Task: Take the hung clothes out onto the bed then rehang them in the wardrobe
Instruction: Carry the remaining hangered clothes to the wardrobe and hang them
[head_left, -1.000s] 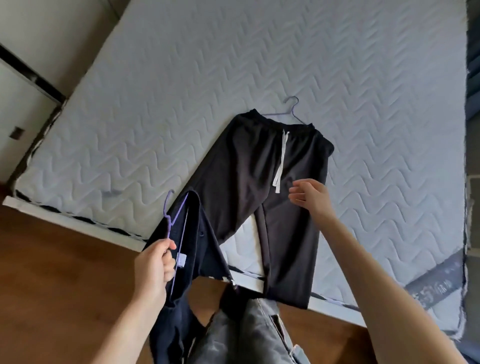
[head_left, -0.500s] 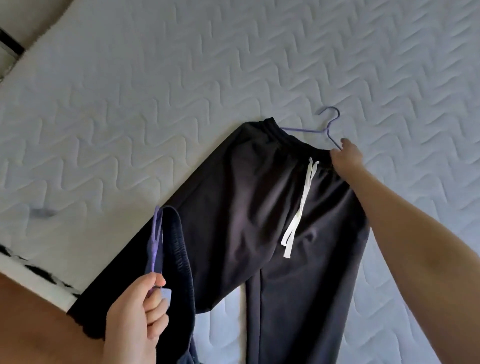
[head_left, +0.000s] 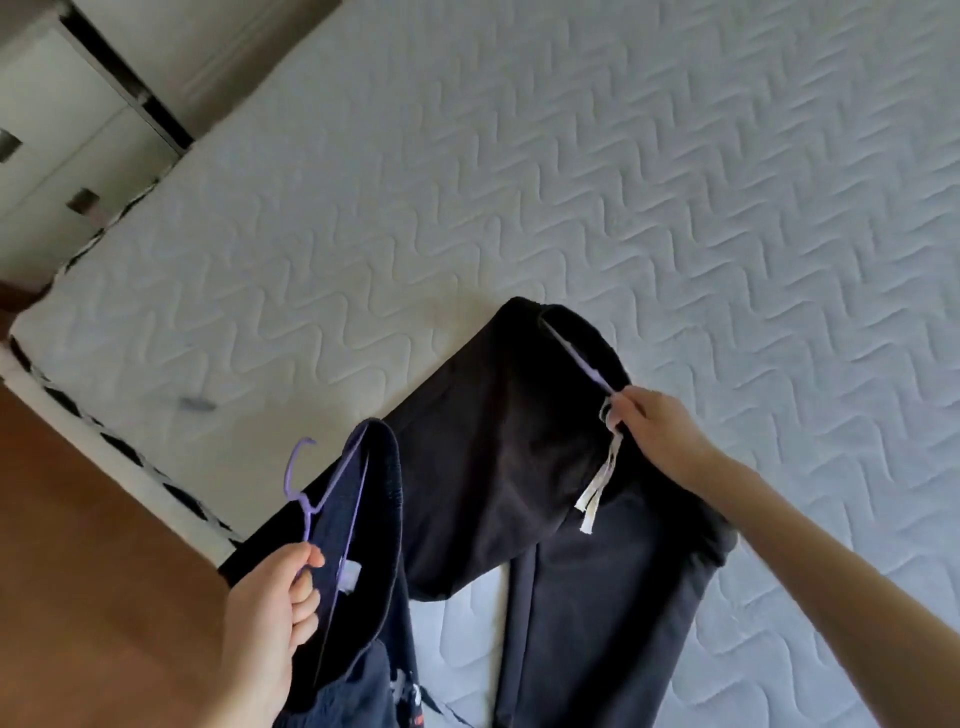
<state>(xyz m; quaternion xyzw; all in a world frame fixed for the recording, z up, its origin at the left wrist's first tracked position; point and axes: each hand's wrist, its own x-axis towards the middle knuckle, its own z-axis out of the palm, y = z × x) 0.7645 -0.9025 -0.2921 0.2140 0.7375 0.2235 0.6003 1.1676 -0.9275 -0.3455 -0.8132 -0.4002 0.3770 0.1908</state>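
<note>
A: Which way do the black trousers lie?
B: Lengthwise on the bed, waistband far, legs near. The right hand grasps their hanger at the waist; the left hand (nearer, leftward) clutches a second hanger carrying a dark garment.

A: You're in a bedroom at home, by the look of it.
B: Yes. You've a bare quilted mattress before you, wooden floor beside it, white cupboard doors past its corner, black trousers lying on it.
</note>
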